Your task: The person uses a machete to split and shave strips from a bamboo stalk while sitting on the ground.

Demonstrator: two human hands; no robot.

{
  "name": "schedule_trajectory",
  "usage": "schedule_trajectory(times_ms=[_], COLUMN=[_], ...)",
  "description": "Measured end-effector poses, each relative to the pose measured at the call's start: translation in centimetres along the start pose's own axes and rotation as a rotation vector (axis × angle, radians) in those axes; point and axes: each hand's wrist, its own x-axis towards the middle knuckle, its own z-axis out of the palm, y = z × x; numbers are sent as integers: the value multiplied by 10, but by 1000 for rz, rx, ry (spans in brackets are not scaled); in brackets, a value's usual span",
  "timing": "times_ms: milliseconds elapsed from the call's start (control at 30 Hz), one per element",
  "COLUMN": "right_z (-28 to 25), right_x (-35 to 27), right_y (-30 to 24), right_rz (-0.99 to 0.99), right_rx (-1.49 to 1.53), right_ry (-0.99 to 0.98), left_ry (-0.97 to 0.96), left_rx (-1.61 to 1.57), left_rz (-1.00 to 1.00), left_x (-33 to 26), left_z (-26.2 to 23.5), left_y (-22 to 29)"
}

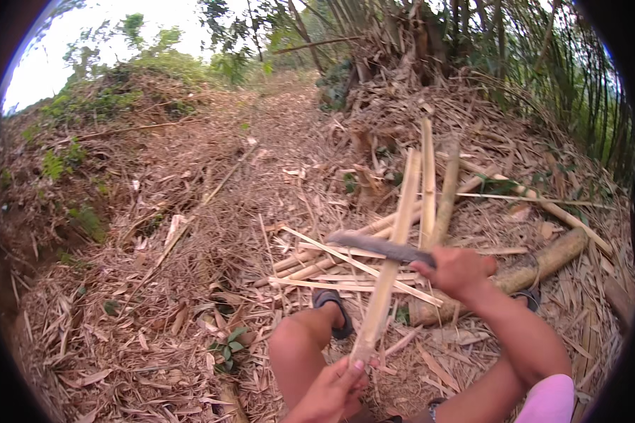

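My left hand (337,389) is closed around the near end of a long, flat split bamboo strip (379,303), thumb on top. The strip slants up and away from me, its far end above the pile of bamboo. In my right hand (460,271) is the handle of a machete (374,244), its dark, broad blade pointing left. The blade lies across the strip about midway along and appears to touch it. My right fingers wrap the handle and hide most of it.
Split bamboo pieces (346,266) lie piled beyond my knees. A thick bamboo log (536,266) rests at the right, near my sandalled foot. Dry leaves (155,282) cover the ground. A bamboo clump (402,42) stands behind, and a small green plant (226,348) grows left of my knee.
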Motion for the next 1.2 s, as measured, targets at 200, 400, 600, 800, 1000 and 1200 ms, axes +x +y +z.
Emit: schedule_trajectory(times_ms=[200,400,600,800,1000,1200], right_z=[-10,-10,-21,-1,-12,8], right_x=[-18,-8,7,-21,9,15], right_y=[-20,6,11,-30,25,22], right_rz=[-250,60,19,-343,105,-145], right_rx=[-87,8,-44,-73,-7,-170], right_ry=[69,-64,-2,14,-47,-40], left_ry=[122,144,237,240,160,78], left_rx=[-5,19,93,37,-11,67], left_rz=[22,243,278,222,143,224], left_x=[-8,-10,-13,-17,-10,-9], left_z=[19,32,36,31,36,20], left_y=[15,-7,-11,-5,-7,-22])
